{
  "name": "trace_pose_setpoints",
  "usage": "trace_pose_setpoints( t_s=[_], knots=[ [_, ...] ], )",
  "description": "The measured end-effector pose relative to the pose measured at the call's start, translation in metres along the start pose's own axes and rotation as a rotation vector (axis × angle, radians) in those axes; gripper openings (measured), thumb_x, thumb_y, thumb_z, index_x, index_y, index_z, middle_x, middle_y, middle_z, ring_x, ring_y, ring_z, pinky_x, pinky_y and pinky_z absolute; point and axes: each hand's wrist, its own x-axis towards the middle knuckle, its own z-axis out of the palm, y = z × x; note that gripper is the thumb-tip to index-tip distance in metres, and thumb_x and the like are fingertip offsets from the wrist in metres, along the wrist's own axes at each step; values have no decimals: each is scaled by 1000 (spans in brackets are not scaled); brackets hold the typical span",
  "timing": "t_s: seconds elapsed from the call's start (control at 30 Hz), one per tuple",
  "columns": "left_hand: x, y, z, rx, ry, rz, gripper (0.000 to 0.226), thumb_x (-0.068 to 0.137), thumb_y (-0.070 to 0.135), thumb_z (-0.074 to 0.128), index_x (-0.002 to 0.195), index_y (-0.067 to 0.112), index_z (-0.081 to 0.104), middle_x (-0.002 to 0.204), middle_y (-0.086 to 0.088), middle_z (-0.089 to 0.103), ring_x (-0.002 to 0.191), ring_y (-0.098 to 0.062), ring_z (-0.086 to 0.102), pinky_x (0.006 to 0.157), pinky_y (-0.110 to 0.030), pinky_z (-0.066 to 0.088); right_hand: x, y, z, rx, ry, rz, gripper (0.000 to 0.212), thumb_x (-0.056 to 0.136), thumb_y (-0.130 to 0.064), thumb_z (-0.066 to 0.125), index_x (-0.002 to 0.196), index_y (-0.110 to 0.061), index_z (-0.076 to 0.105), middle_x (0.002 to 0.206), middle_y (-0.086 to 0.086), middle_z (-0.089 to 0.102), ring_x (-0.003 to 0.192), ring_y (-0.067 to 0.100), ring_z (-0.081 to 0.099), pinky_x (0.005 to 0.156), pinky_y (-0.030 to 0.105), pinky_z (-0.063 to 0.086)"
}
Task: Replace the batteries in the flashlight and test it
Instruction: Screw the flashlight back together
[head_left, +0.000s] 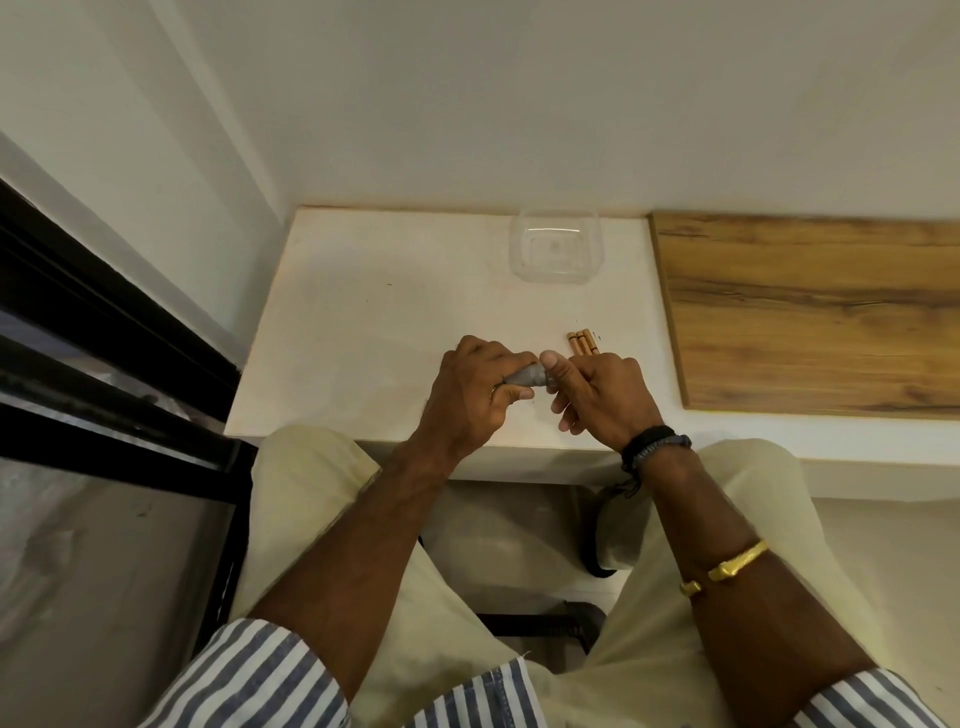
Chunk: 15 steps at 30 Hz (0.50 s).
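Observation:
A small grey flashlight (527, 376) is held just above the white table (363, 312), near its front edge. My left hand (475, 387) is wrapped around its body. My right hand (597, 392) pinches its right end between thumb and fingers; that end is mostly hidden. Three gold-coloured batteries (583, 343) lie side by side on the table just behind my right hand, partly covered by it.
A clear plastic container (556, 247) stands at the back of the table by the wall. A wooden board (810, 312) covers the surface on the right. A black window frame (119, 332) runs along the left. My knees are under the table's front edge.

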Motion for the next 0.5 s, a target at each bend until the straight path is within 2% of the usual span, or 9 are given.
trace_pose_setpoints(
  t_s=[0.1,0.17,0.23,0.3,0.33,0.4,0.5],
  knots=[
    [1,2,3,-22,19,33,34,88,24,72,120,12,69,105,-5,73,97,-27,58,81,-45,49,-1,2,-1,6,48,62,71,91,-73,42,60,-16,70,46,-1,64,38,15,63,49,23,53],
    [1,4,5,-50,39,40,35,87,26,72,118,12,69,103,-6,74,95,-28,59,79,-46,50,1,0,2,-41,134,74,70,94,-70,43,56,-16,68,47,-1,62,45,20,64,58,32,56],
    [2,4,7,-79,71,16,36,87,28,70,118,11,69,103,-7,74,94,-27,59,79,-47,52,2,-3,5,-33,205,30,60,95,-64,48,69,-15,70,61,2,67,56,25,66,62,37,58],
    [2,2,9,-95,91,3,37,87,29,69,119,11,69,102,-7,74,93,-26,59,78,-46,53,2,-7,5,154,226,6,43,94,-57,58,93,-15,66,83,7,70,58,22,68,53,33,57],
    [1,2,9,-95,89,6,37,87,29,69,119,11,69,102,-7,73,93,-26,59,78,-46,54,2,-8,5,259,233,-10,38,93,-52,64,99,-15,63,88,8,70,56,19,67,48,29,56],
    [0,3,9,-89,72,8,38,87,30,69,120,12,68,101,-7,73,92,-25,58,76,-45,53,0,-8,6,359,272,-67,36,88,-47,72,96,-12,63,82,7,69,51,18,66,45,28,55],
    [0,2,8,-65,76,-23,37,88,30,69,121,13,67,98,-5,72,90,-22,55,73,-42,53,-1,-7,6,361,265,-98,37,85,-46,74,93,-10,69,78,1,73,56,18,72,55,35,63]
  ],
)
